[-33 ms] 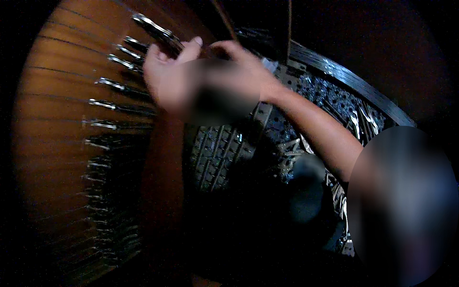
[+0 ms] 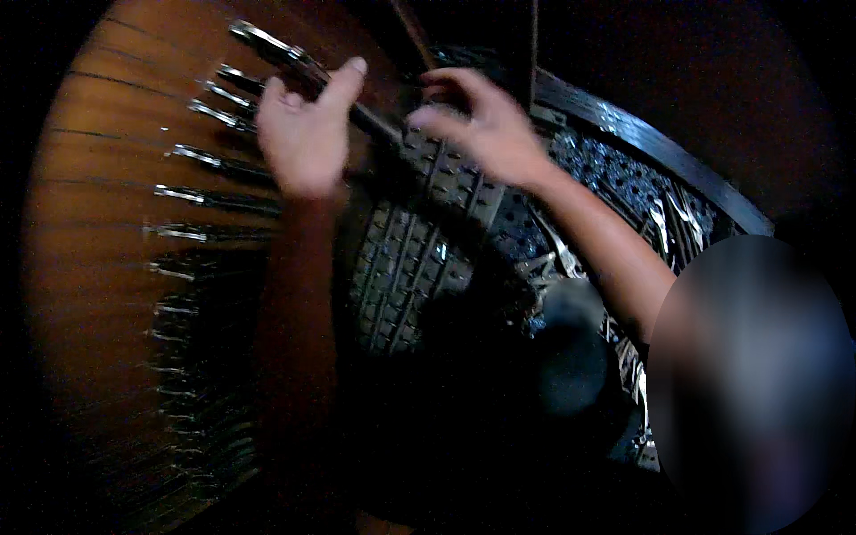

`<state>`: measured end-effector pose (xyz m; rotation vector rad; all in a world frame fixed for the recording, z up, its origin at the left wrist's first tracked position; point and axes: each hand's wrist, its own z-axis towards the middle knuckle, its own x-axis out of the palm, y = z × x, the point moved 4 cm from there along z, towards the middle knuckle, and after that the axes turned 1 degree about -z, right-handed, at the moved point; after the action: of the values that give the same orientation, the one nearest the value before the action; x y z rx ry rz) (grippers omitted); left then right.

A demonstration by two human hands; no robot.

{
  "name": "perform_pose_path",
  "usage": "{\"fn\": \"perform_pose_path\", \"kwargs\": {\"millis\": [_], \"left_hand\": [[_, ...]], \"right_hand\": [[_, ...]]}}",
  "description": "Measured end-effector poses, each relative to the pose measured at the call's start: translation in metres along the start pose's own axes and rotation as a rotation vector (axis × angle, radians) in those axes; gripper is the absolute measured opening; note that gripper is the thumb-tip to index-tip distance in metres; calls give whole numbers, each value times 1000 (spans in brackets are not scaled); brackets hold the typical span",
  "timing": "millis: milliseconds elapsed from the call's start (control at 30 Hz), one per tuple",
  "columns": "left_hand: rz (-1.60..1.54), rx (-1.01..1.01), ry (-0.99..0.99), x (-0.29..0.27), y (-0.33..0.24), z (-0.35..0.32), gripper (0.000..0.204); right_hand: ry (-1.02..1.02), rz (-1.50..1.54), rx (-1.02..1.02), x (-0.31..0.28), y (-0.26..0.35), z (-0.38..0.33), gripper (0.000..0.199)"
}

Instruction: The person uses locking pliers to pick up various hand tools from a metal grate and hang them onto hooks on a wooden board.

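Observation:
My left hand (image 2: 308, 134) is closed around a long dark rod (image 2: 379, 125) with a shiny metal end that sticks out past the fingers to the upper left. The rod's other end slants down to the right, toward my right hand (image 2: 489, 125). That hand is apart from the rod, its fingers curved and spread, with nothing visible in them. Beside and below my left hand, several similar dark rods with shiny metal ends (image 2: 198, 156) lie in a fanned row over an orange-brown surface (image 2: 89, 214).
Thin dark lines run across the orange-brown surface to the metal ends. Under my hands is a dark rack (image 2: 406, 267) with rows of small blocks. A dark perforated panel (image 2: 624, 165), a curved metal rim (image 2: 655, 138) and shiny strips (image 2: 682, 227) are at right. Blur hides the lower right.
My right hand has moved right, away from my left hand, and its fingers have spread. My left hand and the rod have shifted slightly left, and more of the rod shows.

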<state>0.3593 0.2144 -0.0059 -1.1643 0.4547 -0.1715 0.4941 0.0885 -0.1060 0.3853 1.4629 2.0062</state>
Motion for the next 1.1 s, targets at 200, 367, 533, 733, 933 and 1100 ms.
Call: {"fn": "perform_pose_path", "kwargs": {"millis": [200, 367, 533, 733, 933, 1100], "left_hand": [[29, -51, 59, 2, 50, 28, 40], [126, -48, -21, -6, 79, 62, 51], [160, -118, -65, 6, 82, 67, 52], [268, -88, -100, -1, 83, 72, 46], [253, -14, 23, 16, 89, 77, 43], [-4, -65, -38, -2, 80, 25, 72]], "right_hand": [[-84, -144, 818, -95, -176, -302, 28], [159, -126, 902, -69, -185, -459, 26], [269, -354, 722, -62, -199, -444, 34], [102, -1025, 451, -90, -226, -336, 38], [234, -1239, 280, -99, -366, -394, 53], [67, -1163, 37, -97, -298, -339, 47]]}}
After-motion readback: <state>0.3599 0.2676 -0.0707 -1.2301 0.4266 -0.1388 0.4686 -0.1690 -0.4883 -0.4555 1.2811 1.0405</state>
